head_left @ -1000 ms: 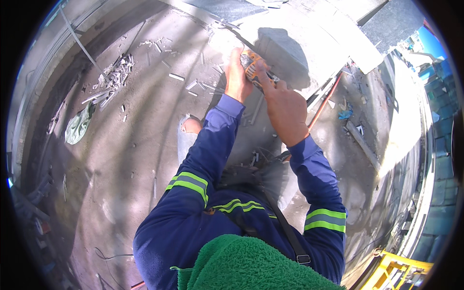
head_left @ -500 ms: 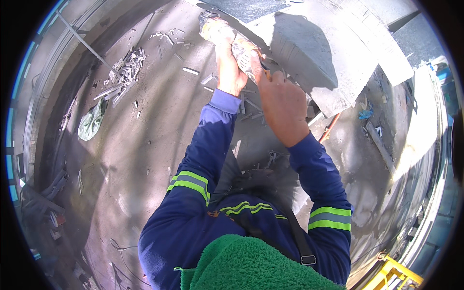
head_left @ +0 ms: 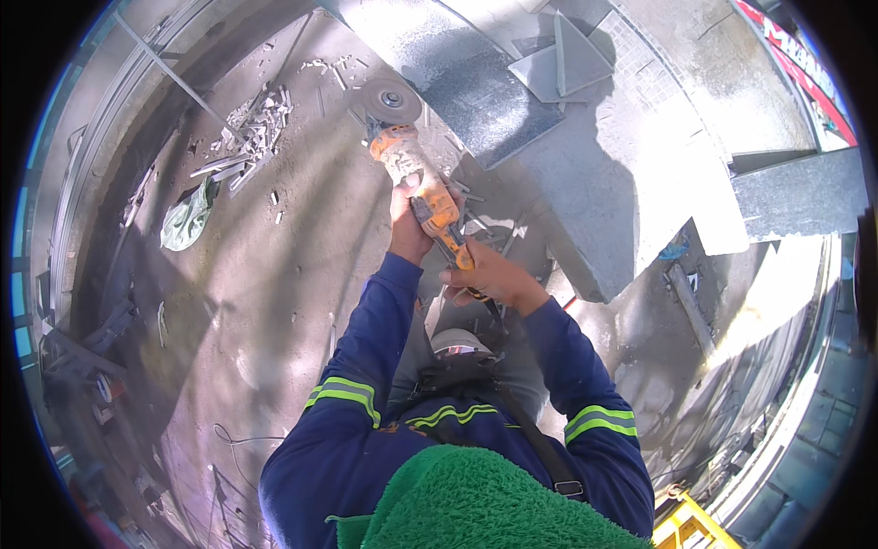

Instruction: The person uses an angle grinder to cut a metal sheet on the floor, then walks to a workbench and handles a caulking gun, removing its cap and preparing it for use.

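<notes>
I hold a dusty orange angle grinder (head_left: 437, 209) left of the stone slabs, its round cutting disc (head_left: 391, 101) pointing away from me with its flat face visible. My left hand (head_left: 409, 224) is closed around the middle of its body. My right hand (head_left: 501, 274) grips the rear handle end, near the dark cord. Right of the grinder lies a large pale grey stone slab (head_left: 585, 197), partly in my shadow. A darker grey slab (head_left: 466, 87) lies beyond it, apart from the disc. Whether the disc is spinning I cannot tell.
Triangular stone offcuts (head_left: 578, 59) rest on the slabs. Stone slivers (head_left: 256, 133) are heaped on the floor at left, near a pale green bag (head_left: 189, 218). Another slab (head_left: 800, 197) sits far right. A yellow metal frame (head_left: 690, 529) stands at lower right.
Both hands have drawn the grinder back toward me and turned it, so its disc face and orange body now show. The view has shifted, revealing more of the slabs.
</notes>
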### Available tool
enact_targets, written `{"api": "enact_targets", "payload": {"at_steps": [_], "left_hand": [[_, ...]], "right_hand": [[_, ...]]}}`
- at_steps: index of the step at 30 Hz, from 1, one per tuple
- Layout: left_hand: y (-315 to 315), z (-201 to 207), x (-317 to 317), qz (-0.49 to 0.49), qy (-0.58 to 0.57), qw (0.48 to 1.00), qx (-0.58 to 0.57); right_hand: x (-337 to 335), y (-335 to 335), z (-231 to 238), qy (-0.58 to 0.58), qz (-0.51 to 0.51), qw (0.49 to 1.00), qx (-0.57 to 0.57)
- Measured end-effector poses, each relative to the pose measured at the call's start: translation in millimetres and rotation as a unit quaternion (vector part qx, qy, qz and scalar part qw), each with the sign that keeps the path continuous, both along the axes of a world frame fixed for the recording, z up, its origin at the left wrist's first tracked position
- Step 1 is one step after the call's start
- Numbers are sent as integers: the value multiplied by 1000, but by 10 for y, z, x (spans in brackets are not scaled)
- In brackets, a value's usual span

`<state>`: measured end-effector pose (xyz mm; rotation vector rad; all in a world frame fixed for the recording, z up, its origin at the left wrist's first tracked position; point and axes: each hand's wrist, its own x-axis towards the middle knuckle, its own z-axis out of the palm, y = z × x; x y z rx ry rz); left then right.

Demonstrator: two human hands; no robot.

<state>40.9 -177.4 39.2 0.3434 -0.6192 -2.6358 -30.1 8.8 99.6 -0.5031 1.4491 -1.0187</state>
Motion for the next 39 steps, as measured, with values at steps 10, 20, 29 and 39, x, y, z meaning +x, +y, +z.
{"api": "enact_targets", "payload": {"at_steps": [10, 20, 29, 39], "left_hand": [[563, 952, -338, -176, -107, 978, -14], [-310, 438, 1110, -259, -324, 838, -355], [-1028, -542, 4566, -13, -707, 706, -28], [-494, -216, 5041, 156, -646, 746, 36]], "right_hand": [[49, 698, 1315, 47, -157, 983, 81], [-404, 442, 1273, 62, -188, 976, 88], [-971, -744, 1151, 37, -186, 979, 75], [-1519, -1789, 943, 41, -238, 968, 68]]}}
